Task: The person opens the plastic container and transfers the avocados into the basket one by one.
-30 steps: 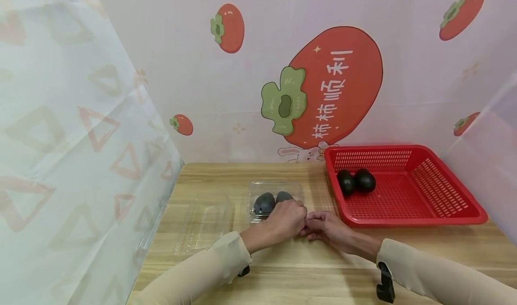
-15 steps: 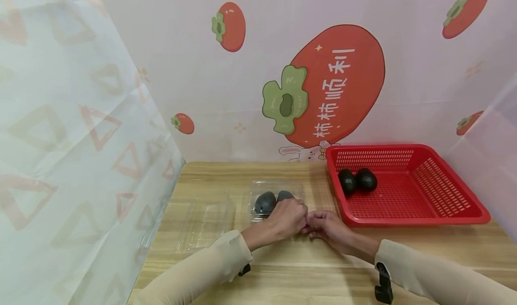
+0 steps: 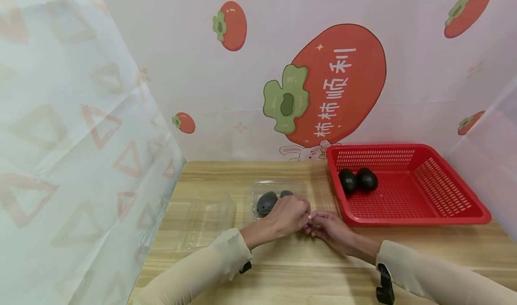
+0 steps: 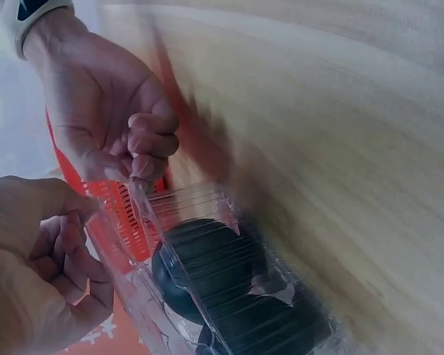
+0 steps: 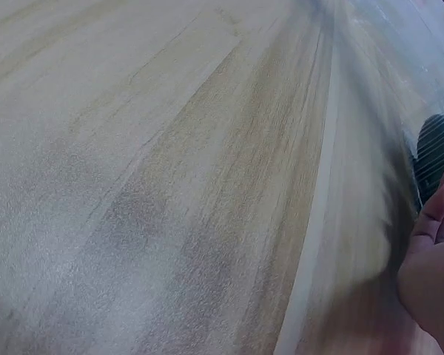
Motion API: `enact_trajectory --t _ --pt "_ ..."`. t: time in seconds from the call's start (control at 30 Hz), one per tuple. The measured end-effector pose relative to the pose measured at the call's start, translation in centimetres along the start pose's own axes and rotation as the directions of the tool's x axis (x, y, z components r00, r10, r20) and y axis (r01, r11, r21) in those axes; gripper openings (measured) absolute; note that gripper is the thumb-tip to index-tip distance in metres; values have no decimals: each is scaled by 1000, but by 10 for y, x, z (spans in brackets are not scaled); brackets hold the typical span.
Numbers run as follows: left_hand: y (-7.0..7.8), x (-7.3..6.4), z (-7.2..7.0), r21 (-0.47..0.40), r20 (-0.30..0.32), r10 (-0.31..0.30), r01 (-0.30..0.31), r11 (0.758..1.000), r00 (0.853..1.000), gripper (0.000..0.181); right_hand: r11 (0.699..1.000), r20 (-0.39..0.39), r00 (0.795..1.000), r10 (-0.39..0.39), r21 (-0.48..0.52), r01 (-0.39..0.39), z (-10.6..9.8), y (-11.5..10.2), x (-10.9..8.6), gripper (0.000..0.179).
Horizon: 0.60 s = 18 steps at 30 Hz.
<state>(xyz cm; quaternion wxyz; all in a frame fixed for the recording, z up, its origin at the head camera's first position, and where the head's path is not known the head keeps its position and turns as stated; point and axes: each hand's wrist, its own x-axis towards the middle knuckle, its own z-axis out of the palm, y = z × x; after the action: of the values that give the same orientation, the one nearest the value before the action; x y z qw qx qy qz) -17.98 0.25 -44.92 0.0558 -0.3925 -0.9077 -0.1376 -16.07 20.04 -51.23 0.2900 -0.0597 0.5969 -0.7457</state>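
A clear plastic clamshell box (image 3: 298,186) stands on the table with two dark avocados (image 3: 266,202) inside; the one on the right is partly covered by a hand. My left hand (image 3: 282,217) pinches the box's near right edge between thumb and finger. Right beside it, my right hand (image 3: 329,228) pinches the same rim near the corner. From the left wrist view, the left hand (image 4: 29,266) and right hand (image 4: 107,111) meet at the thin plastic flange, with a ribbed wall over the avocados (image 4: 207,259). In the right wrist view, only part of the right hand (image 5: 436,259) shows.
To the right sits a red perforated basket (image 3: 416,219) with two more avocados (image 3: 357,181) at its left end. Another clear plastic container (image 3: 206,219) lies on the wooden table (image 3: 299,278) at left. A printed cloth (image 3: 226,85) hangs behind.
Both hands stay at the box's edge and have shifted slightly. The box has moved a little to the right, and the left hand now covers more of the right avocado.
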Motion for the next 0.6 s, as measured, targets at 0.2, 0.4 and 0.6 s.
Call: enact_trajectory --t 0.2,0.4,0.6 --pt "-1 -1 0 6 17 -7 7 1000 1000 13 1000 6 1000 25 -15 -25 1 -4 0 21" --pt "1 -2 3 34 5 -17 17 999 1000 13 998 -9 999 40 -44 -40 1 -8 -2 18" --pt "0 -9 0 69 -29 -11 13 998 1000 6 995 -16 999 32 -96 -34 0 -11 -4 17"
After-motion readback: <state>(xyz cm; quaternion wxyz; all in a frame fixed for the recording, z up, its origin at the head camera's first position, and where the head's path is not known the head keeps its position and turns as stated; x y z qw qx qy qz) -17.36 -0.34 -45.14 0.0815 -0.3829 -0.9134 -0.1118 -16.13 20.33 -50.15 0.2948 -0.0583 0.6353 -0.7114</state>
